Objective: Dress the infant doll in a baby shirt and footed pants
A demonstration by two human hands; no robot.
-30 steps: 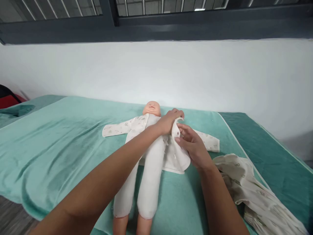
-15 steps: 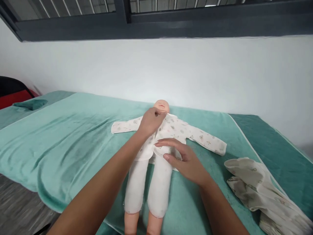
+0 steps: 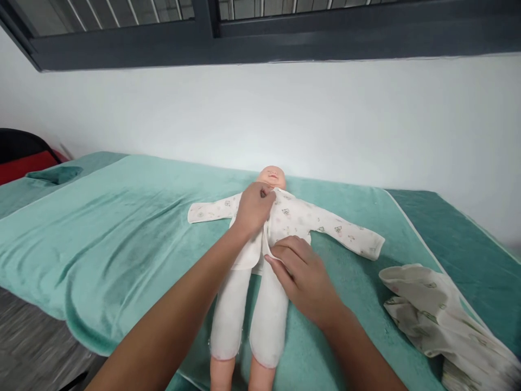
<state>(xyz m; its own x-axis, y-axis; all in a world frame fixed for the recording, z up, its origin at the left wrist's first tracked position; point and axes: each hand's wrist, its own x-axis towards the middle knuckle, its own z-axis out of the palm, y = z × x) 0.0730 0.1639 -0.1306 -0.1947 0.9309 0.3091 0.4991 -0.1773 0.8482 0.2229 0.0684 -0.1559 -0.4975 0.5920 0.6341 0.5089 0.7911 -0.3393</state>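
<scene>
A baby doll [image 3: 272, 175] lies on its back, its head toward the wall and its white padded legs toward me. On it is a white patterned baby shirt [image 3: 291, 216], sleeves spread to both sides and the front parted down the middle. My left hand [image 3: 255, 205] is closed on the shirt's front edge near the neck; the fingertips are partly hidden. Lower down, my right hand [image 3: 303, 274] pinches the hem corner of the right front panel between thumb and fingers.
A green plush blanket [image 3: 134, 217] covers the bed under the doll. Folded patterned clothes [image 3: 439, 315] lie at the right. Behind stands a white wall [image 3: 260, 114] below a dark window frame [image 3: 260, 46]. A red and black object [image 3: 26, 157] is at the far left.
My right hand has closed from a loose open shape onto the shirt's lower front edge. My left hand stays at the neckline. The view has shifted slightly.
</scene>
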